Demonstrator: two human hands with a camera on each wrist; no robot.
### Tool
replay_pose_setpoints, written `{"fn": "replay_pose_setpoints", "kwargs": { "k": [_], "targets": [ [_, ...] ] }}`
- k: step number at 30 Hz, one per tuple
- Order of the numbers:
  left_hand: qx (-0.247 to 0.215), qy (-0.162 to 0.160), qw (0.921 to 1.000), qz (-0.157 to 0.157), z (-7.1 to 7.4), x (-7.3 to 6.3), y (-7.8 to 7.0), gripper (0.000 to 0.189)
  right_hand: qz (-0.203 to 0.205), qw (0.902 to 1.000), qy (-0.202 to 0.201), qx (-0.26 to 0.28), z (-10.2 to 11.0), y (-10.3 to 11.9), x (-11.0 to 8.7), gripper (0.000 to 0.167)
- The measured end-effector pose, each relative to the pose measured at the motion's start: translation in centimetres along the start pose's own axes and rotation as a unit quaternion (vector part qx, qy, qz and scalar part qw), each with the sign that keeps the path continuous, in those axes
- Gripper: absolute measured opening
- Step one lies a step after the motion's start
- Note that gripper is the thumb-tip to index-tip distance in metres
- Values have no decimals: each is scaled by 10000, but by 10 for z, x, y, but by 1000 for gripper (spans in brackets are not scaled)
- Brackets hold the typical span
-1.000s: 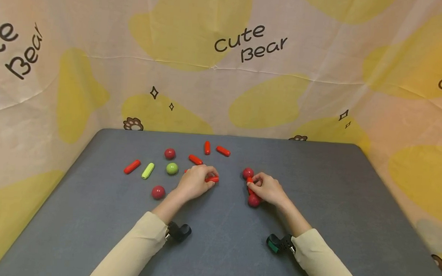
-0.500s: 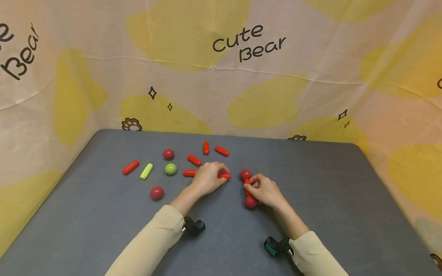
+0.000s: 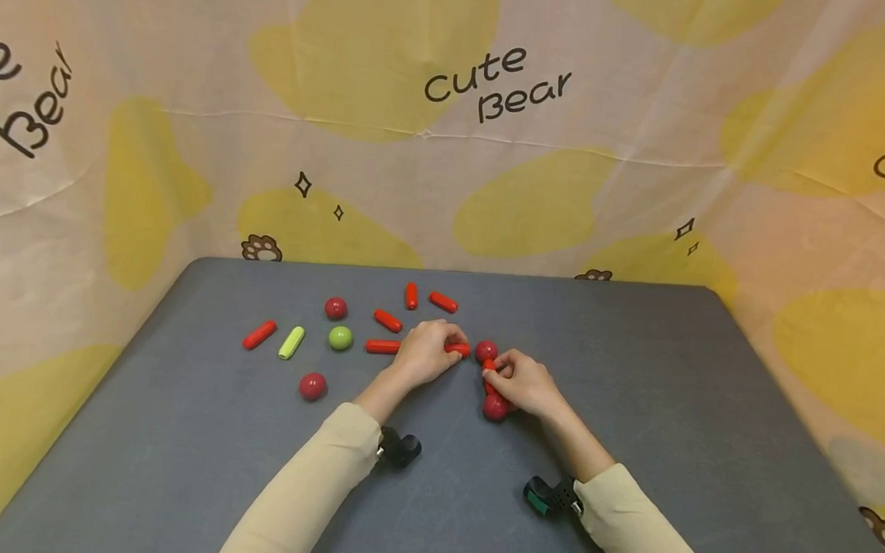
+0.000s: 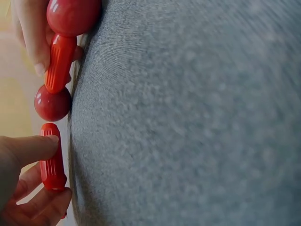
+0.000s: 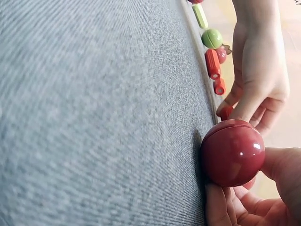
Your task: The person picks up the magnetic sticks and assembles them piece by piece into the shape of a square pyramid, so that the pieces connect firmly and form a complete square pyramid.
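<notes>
My left hand (image 3: pixel 422 355) pinches a red ridged rod (image 4: pixel 52 162) between thumb and fingers. One tip of that rod points at the far red ball (image 3: pixel 487 351), with a narrow gap between them in the left wrist view. My right hand (image 3: pixel 528 385) holds a second red rod (image 4: pixel 60 63), which joins the far ball to a near red ball (image 3: pixel 494 408). This two-ball piece lies at the middle of the table. In the right wrist view, the near ball covers most of the joined rod.
Several loose red rods (image 3: pixel 388 320) lie left of and behind my left hand. Left of them are a green ball (image 3: pixel 340 338), a light green rod (image 3: pixel 291 343) and two red balls (image 3: pixel 312 387). A printed cloth (image 3: pixel 388 165) hangs behind the grey table (image 3: pixel 635 337).
My left hand has moved right with its rod, towards the far red ball. The right hand and its two-ball piece have shifted slightly left.
</notes>
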State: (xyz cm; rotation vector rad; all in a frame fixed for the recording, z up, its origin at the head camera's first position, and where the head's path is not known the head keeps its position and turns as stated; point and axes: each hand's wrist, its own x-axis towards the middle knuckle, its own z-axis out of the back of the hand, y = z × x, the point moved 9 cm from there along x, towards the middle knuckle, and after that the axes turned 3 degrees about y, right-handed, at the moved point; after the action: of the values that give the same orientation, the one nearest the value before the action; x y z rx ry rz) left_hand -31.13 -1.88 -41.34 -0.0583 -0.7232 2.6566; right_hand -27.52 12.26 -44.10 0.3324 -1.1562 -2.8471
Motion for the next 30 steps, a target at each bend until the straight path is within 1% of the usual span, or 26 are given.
{"fn": "replay_pose_setpoints", "kwargs": {
  "k": [9, 13, 17, 19, 24, 30],
  "targets": [
    [-7, 15, 10000, -55, 0, 2, -3, 13, 203, 9998, 19, -6, 0, 8, 0, 25],
    [-18, 12, 10000, -50, 0, 1, -3, 13, 57, 9997, 155, 165, 1, 6, 0, 28],
    [19, 23, 10000, 5, 0, 0, -3, 15, -116, 9987, 260, 427, 3, 5, 2, 36],
    [43, 36, 10000, 24, 0, 0, -3, 15, -102, 9983, 286, 488, 4, 6, 4, 41],
    [73, 43, 10000, 13, -1, 1, -3, 15, 30, 9990, 268, 347, 5, 11, 13, 45],
    [90, 60, 9999, -1, 0, 1, -4, 14, 88, 9994, 234, 248, 2, 14, 19, 43]
  ]
}}
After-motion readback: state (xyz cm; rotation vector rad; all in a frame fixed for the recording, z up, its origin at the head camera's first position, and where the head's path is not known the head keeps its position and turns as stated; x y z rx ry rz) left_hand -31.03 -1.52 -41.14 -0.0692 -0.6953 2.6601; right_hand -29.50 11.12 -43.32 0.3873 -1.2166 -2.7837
